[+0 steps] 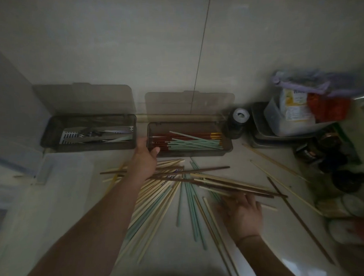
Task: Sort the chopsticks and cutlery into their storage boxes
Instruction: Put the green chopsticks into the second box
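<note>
Dim light is falling across a pale countertop (250, 156) that is running back to a tiled wall (132, 46). Against the back edge, two smoky translucent plastic storage boxes are sitting side by side with lids standing open: the left box (53, 140) is holding metal cutlery (94, 134) on a slotted tray, the right box (227, 148) is holding red-brown and mint-green chopsticks (189, 140) lying lengthwise. In front of the boxes, a loose heap of cream, mint-green and dark brown chopsticks (178, 185) is sprawling across the middle of the counter, with a few strays reaching toward the right edge.

The left hand (143, 157) is gripping the near-left corner of the right box, thumb over the rim. The right hand (244, 213) is resting with fingers spread fairly flat on the loose chopsticks.

Jars and a clear plastic tub of packets (289, 115) are crowding the right side; the packet writing is too blurred to read.
</note>
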### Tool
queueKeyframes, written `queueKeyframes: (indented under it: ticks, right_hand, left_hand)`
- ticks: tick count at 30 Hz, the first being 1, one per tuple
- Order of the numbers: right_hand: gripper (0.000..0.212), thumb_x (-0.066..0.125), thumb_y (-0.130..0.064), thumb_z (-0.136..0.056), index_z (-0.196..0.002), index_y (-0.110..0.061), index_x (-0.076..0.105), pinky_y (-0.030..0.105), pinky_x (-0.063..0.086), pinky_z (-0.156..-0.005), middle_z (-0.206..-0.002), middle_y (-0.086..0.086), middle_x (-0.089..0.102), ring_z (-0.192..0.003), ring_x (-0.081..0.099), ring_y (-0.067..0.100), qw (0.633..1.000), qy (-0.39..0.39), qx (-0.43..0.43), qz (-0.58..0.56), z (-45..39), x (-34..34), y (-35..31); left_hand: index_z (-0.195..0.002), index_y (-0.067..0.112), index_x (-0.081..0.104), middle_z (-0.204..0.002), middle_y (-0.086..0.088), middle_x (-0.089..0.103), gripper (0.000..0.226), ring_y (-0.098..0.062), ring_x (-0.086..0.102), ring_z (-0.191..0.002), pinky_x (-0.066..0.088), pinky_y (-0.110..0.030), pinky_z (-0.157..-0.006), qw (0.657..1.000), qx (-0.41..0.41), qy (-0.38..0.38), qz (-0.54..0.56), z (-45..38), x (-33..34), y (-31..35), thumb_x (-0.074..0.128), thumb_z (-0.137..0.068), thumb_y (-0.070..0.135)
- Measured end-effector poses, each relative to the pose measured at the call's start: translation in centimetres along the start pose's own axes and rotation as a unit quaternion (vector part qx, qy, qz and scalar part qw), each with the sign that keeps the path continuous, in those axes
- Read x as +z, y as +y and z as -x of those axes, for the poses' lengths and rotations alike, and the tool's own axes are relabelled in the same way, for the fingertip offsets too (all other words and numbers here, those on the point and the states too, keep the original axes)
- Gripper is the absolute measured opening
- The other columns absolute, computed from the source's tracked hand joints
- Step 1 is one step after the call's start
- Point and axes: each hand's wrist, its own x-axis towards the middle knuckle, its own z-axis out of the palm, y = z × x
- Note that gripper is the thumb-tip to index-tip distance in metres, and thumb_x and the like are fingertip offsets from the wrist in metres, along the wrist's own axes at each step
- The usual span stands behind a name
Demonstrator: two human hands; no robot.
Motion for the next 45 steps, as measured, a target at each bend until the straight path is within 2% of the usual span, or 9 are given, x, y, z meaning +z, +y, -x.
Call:
queueKeyframes:
  ticks: [3, 8, 12, 17, 23, 33, 36, 42, 45]
  right_hand:
    - [0.035, 0.047, -0.050, -0.071, -0.071, -0.027, 0.074, 0.036, 0.044, -0.064, -0.086, 0.004, 0.066, -0.084, 0.056, 0.034, 0.999, -0.024, 0.034, -0.004, 0.1, -0.3, -0.9]
    - [0.022, 0.085, -0.040, -0.056, -0.073, -0.034, 0.072, 0.035, 0.046, -0.065, -0.086, 0.001, 0.066, -0.088, 0.057, 0.034, 0.996, -0.029, 0.086, -0.018, -0.9, -0.6, -1.9]
    - [0.020, 0.062, -0.050, -0.081, -0.098, -0.041, 0.069, 0.033, 0.040, -0.087, -0.117, -0.008, 0.061, -0.117, 0.046, 0.024, 0.995, -0.047, 0.083, -0.023, -1.4, -1.3, -1.5]
    - [0.024, 0.049, -0.046, -0.088, -0.099, -0.033, 0.067, 0.029, 0.040, -0.091, -0.117, -0.008, 0.060, -0.121, 0.045, 0.020, 0.996, -0.079, 0.035, -0.001, -1.6, -2.3, -1.2]
    - [0.022, 0.074, -0.042, -0.055, -0.053, -0.030, 0.055, 0.030, 0.047, -0.055, -0.066, -0.006, 0.059, -0.068, 0.062, 0.025, 0.996, -0.078, -0.035, -0.018, 0.1, -3.0, -0.2]
    - [0.020, 0.068, -0.039, -0.069, -0.063, -0.033, 0.051, 0.024, 0.042, -0.049, -0.059, -0.016, 0.051, -0.054, 0.051, 0.009, 0.980, 0.042, -0.108, -0.162, 0.4, -9.0, 1.1]
    - [0.019, 0.066, -0.035, -0.082, -0.067, -0.029, 0.056, 0.023, 0.043, -0.051, -0.062, -0.006, 0.058, -0.058, 0.055, 0.011, 0.959, 0.067, -0.043, -0.272, -1.0, -10.9, 1.6]
    - [0.015, 0.055, -0.007, -0.093, -0.080, -0.006, 0.061, 0.014, 0.044, -0.049, -0.064, -0.001, 0.067, -0.050, 0.055, 0.004, 0.826, 0.110, 0.103, -0.543, -6.1, -11.2, 1.8]
    - [0.012, 0.054, -0.009, -0.095, -0.085, -0.010, 0.060, 0.018, 0.043, -0.047, -0.067, 0.000, 0.066, -0.048, 0.054, 0.004, 0.825, 0.117, 0.116, -0.540, -8.8, -9.6, 1.5]
  left_hand:
    - [-0.135, 0.024, 0.032, -0.131, -0.013, 0.057, 0.041, -0.033, 0.054, -0.118, 0.040, -0.041, -0.096, 1.000, -0.005, 0.000, 0.008, 0.0, 0.0, 0.1, 0.051, -0.099, 0.028]
    - [-0.136, 0.023, 0.032, -0.132, -0.014, 0.056, 0.040, -0.034, 0.053, -0.119, 0.039, -0.041, -0.095, 1.000, -0.003, 0.000, 0.004, 0.3, 0.0, 0.2, 0.049, -0.100, 0.028]
    - [-0.136, 0.023, 0.032, -0.131, -0.014, 0.056, 0.040, -0.034, 0.054, -0.118, 0.039, -0.040, -0.093, 1.000, 0.003, 0.001, -0.006, 0.3, -0.2, 0.2, 0.049, -0.100, 0.028]
    - [-0.136, 0.025, 0.031, -0.133, -0.013, 0.055, 0.040, -0.034, 0.053, -0.119, 0.039, -0.041, -0.093, 1.000, -0.004, 0.001, -0.012, 0.4, -0.1, 0.4, 0.048, -0.100, 0.030]
    - [-0.135, 0.025, 0.031, -0.131, -0.012, 0.057, 0.040, -0.034, 0.055, -0.117, 0.038, -0.040, -0.089, 1.000, -0.003, 0.000, -0.021, 0.0, -0.1, 0.1, 0.049, -0.099, 0.031]
    - [-0.133, 0.026, 0.031, -0.126, -0.012, 0.059, 0.039, -0.033, 0.056, -0.114, 0.039, -0.038, -0.088, 1.000, 0.010, -0.005, -0.007, 0.0, 0.0, -0.3, 0.049, -0.099, 0.030]
    - [-0.133, 0.025, 0.032, -0.127, -0.012, 0.059, 0.038, -0.032, 0.055, -0.114, 0.036, -0.035, -0.085, 1.000, 0.014, -0.003, 0.004, 0.1, 0.0, -0.1, 0.050, -0.099, 0.028]
    - [-0.134, 0.025, 0.032, -0.127, -0.013, 0.059, 0.039, -0.033, 0.055, -0.115, 0.036, -0.036, -0.086, 1.000, 0.010, 0.002, -0.005, 0.3, 0.0, 0.0, 0.050, -0.099, 0.029]
    - [-0.133, 0.024, 0.033, -0.127, -0.013, 0.059, 0.038, -0.034, 0.056, -0.115, 0.036, -0.036, -0.085, 1.000, 0.012, 0.006, -0.011, 0.3, -0.1, 0.2, 0.050, -0.099, 0.029]
